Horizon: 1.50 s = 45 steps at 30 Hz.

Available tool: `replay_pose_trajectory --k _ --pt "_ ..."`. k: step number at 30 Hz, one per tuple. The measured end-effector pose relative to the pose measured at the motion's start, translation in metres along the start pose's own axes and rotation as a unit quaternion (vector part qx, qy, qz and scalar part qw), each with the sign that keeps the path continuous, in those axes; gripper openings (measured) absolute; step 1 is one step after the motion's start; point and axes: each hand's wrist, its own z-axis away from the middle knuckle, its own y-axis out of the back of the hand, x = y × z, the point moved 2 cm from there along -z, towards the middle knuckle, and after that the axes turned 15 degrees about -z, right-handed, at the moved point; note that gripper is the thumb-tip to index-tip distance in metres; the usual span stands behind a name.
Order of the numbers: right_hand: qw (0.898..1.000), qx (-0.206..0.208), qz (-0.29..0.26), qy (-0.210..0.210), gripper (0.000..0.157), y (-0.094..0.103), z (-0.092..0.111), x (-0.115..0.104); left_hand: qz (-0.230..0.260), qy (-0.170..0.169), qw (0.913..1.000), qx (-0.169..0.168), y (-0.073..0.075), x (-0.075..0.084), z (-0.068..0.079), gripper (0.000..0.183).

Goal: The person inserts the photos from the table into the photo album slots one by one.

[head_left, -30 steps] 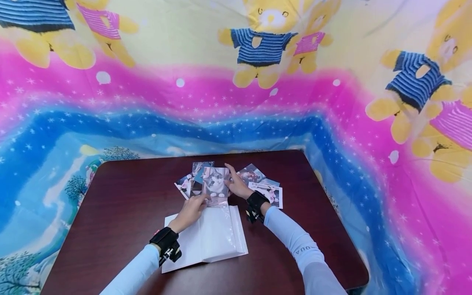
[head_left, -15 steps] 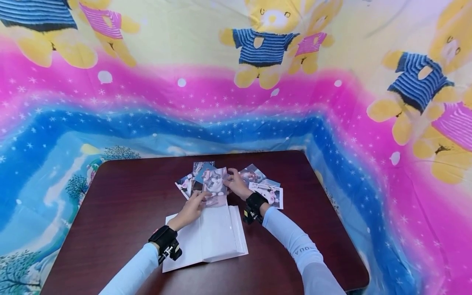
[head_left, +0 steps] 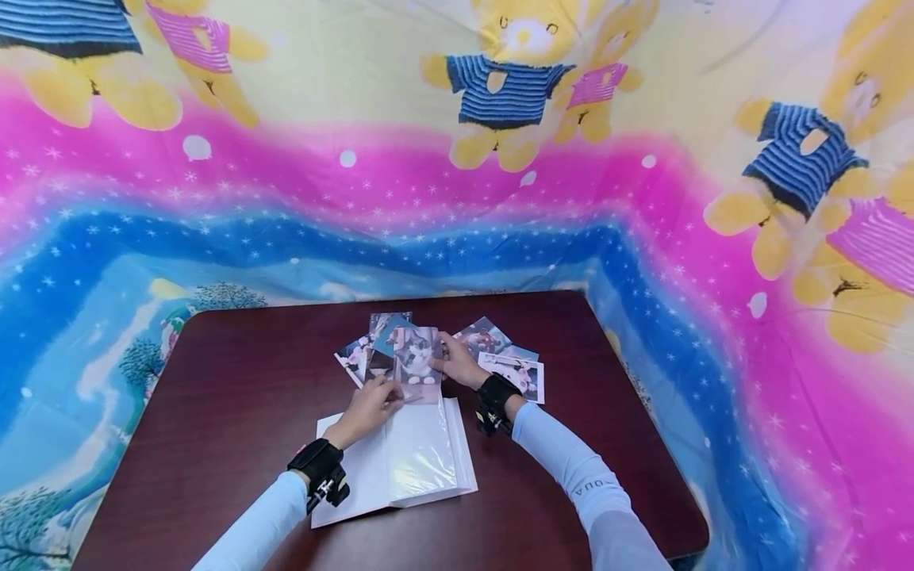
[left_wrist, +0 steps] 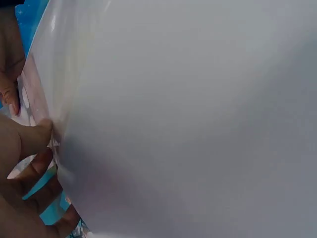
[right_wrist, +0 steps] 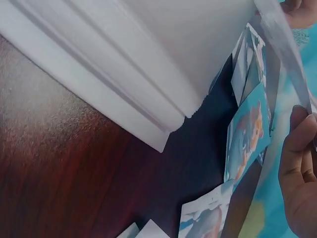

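The cat photo point(head_left: 420, 350) is at 12 o'clock of the open book point(head_left: 421, 460). The left hand point(head_left: 367, 409) pinches at its 7 o'clock corner; the right hand point(head_left: 462, 365) grips its 3 o'clock edge. It looks light, slick and easy to crease, so edges seem best to hold.

Head view bright, glare on page point(head_left: 424, 456) at 6 o'clock. Wrist views dimmer; left soft; right: bench point(right_wrist: 54, 99) sheen, 9 o'clock.
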Motion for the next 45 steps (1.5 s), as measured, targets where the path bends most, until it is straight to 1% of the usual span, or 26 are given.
replay_pose_trajectory --k 2,5,8,11,14,15,17,20,23,25,27,28,31,33,35,38,42,45 --pt "1.000 0.004 -0.013 -0.003 0.057 -0.002 -0.001 0.001 -0.015 0.012 0.9997 -0.016 0.002 0.000 -0.001 0.006" --pt "0.999 0.004 -0.039 -0.019 0.054 -0.005 0.000 0.001 -0.031 0.021 0.9985 -0.041 0.003 -0.001 -0.002 0.009" --pt "0.997 -0.021 -0.054 -0.051 0.064 -0.010 0.002 0.001 -0.035 0.025 0.9972 -0.060 0.003 -0.001 -0.002 0.014" --pt "0.995 -0.056 -0.048 -0.075 0.077 -0.014 0.006 0.000 -0.026 0.024 0.9978 -0.057 0.004 -0.001 -0.003 0.019" --pt "0.995 -0.072 -0.020 -0.072 0.079 -0.015 0.008 -0.003 -0.015 0.019 0.9989 -0.039 0.004 -0.002 -0.003 0.021" --pt "0.995 -0.075 -0.004 -0.066 0.079 -0.015 0.009 -0.004 -0.016 0.017 0.9992 -0.032 0.004 -0.002 -0.003 0.020" --pt "0.994 -0.087 0.021 -0.059 0.081 -0.016 0.008 -0.008 -0.020 0.018 0.9992 -0.029 0.003 -0.003 -0.003 0.016" --pt "0.991 -0.112 0.041 -0.058 0.090 -0.018 0.007 -0.010 -0.026 0.018 0.9990 -0.032 0.002 -0.003 0.001 0.008" --pt "0.991 -0.122 0.000 -0.057 0.101 -0.019 0.002 -0.010 -0.026 0.016 0.9990 -0.032 0.001 -0.003 0.007 0.010" --pt "0.992 -0.115 -0.034 -0.050 0.103 -0.019 -0.002 -0.009 -0.028 0.010 0.9992 -0.026 0.000 -0.003 0.012 0.015" --pt "0.992 -0.104 -0.053 -0.037 0.094 -0.017 -0.008 -0.007 -0.027 0.005 0.9996 -0.012 0.001 -0.002 0.018 0.023" --pt "0.993 -0.097 -0.056 -0.034 0.085 -0.017 -0.009 -0.006 -0.023 0.001 0.9997 -0.005 0.001 -0.002 0.021 0.028" --pt "0.996 -0.073 -0.040 -0.015 0.052 -0.014 -0.013 0.000 -0.010 -0.008 0.9996 0.024 0.002 -0.002 0.031 0.039" --pt "0.997 -0.067 -0.040 -0.003 0.038 -0.014 -0.014 0.004 0.004 -0.010 0.9990 0.044 0.003 -0.005 0.038 0.045" --pt "0.997 -0.063 -0.034 0.003 0.033 -0.010 -0.009 0.007 0.010 -0.012 0.9980 0.062 0.001 -0.005 0.042 0.048" --pt "0.997 -0.080 -0.024 0.003 0.032 -0.006 0.000 0.010 0.006 -0.005 0.9972 0.074 -0.001 -0.007 0.047 0.054" --pt "0.992 -0.123 0.001 -0.022 0.032 -0.006 0.010 0.013 0.002 0.005 0.9974 0.072 -0.004 -0.011 0.050 0.057" --pt "0.988 -0.150 0.002 -0.040 0.032 -0.007 0.016 0.015 0.003 0.007 0.9975 0.070 -0.005 -0.013 0.051 0.057"
